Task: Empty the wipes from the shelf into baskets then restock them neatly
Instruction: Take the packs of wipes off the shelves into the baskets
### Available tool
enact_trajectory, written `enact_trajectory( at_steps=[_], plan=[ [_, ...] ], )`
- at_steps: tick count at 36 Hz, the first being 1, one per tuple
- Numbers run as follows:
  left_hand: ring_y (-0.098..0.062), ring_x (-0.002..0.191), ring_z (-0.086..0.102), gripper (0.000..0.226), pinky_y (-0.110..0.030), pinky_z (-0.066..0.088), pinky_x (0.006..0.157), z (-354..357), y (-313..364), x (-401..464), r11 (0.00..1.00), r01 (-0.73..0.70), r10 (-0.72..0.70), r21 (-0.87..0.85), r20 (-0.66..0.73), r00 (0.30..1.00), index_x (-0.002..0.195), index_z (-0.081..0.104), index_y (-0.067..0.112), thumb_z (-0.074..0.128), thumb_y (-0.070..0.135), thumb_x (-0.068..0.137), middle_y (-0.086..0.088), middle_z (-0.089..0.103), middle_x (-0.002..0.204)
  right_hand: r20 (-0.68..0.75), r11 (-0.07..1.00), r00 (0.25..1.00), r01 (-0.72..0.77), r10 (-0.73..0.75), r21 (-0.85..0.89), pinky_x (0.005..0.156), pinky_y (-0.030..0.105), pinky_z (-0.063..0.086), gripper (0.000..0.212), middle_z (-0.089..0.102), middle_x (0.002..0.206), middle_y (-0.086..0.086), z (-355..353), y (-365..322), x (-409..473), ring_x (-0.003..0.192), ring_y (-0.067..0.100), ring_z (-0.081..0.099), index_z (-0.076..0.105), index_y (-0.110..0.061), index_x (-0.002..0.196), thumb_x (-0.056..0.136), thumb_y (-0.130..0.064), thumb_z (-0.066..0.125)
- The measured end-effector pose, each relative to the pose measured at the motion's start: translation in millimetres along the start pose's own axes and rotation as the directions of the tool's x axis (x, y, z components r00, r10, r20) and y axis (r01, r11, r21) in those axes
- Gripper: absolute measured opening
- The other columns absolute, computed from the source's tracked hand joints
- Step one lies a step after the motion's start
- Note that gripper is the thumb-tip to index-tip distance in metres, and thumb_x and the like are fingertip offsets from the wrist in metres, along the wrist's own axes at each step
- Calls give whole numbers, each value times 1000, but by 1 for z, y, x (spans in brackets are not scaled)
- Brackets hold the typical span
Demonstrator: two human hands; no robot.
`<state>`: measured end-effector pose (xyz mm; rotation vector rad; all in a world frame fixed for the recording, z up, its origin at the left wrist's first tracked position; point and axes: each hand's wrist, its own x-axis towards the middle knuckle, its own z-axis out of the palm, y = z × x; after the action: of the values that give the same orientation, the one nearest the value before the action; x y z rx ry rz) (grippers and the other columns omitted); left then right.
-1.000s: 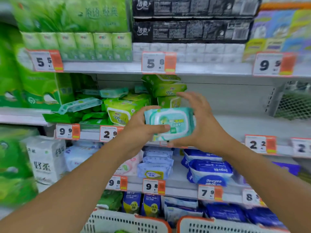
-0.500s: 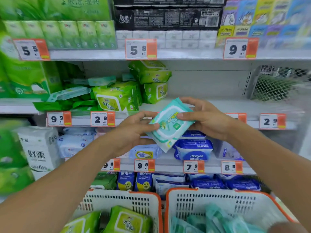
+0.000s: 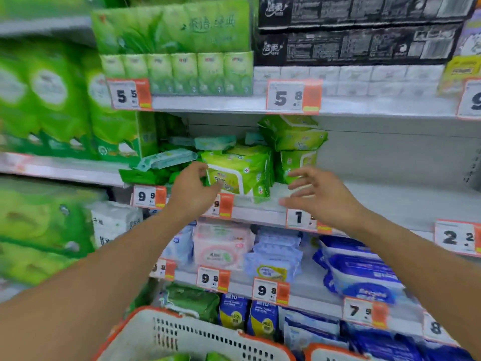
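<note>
Both hands have been lifted back up to the shelf, and the pale teal pack held a moment ago is gone from them. The left hand [image 3: 194, 190] is loosely curled with nothing in it, just in front of the green wipes pack [image 3: 235, 173] at the front edge of the shelf [image 3: 390, 201]; whether it is touched cannot be told. The right hand [image 3: 316, 195] is spread flat, fingers straight, and nothing is held.

More green packs [image 3: 292, 136] are stacked behind and to the right of the front one. Thin teal packs [image 3: 166, 158] are laid crookedly toward the left end. The right end of the shelf is seen as bare grey metal.

At the bottom edge a white basket [image 3: 182, 337] with an orange rim and rows of small slots is seen. Only a bit of green is shown inside it, since it is cut off. A second basket [image 3: 330, 353] is barely seen beside it.

The packs look soft, shiny and puffy. Pink and blue packs [image 3: 273, 256] are kept on the shelf below. Much of the left side is blurred, and the small print cannot be read.
</note>
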<state>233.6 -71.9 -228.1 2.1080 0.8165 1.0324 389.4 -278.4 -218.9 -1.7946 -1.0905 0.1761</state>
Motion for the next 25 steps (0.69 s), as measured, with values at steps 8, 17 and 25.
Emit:
enact_trajectory(
  at_steps=[8, 17, 25],
  plan=[
    [-24, 119, 53, 66, -34, 45, 96, -3, -37, 54, 980, 182, -161, -75, 227, 961, 151, 30, 11, 61, 8, 92, -7, 42, 149, -135, 961, 971, -219, 198, -166, 96, 36, 52, 117, 32, 145, 12, 83, -16, 122, 120, 29, 51, 35, -23, 139, 43, -41, 99],
    [-22, 119, 50, 85, -35, 50, 93, 18, -41, 68, 956, 256, -202, -142, 312, 928, 153, 26, 13, 77, 19, 84, -7, 36, 153, -261, 983, 957, -159, 130, -93, 79, 38, 60, 114, 62, 118, 1, 73, 19, 140, 99, 19, 65, 50, -23, 130, 30, -48, 99],
    [-17, 129, 50, 127, -34, 43, 104, 18, -11, 66, 939, 152, -57, -308, 297, 953, 154, 15, 29, 94, 13, 57, 7, 45, 146, -341, 988, 933, 146, -118, 58, 69, 38, 61, 73, 72, 91, 2, 18, -1, 81, 78, 15, 69, 60, -19, 98, 37, -18, 102]
  ],
)
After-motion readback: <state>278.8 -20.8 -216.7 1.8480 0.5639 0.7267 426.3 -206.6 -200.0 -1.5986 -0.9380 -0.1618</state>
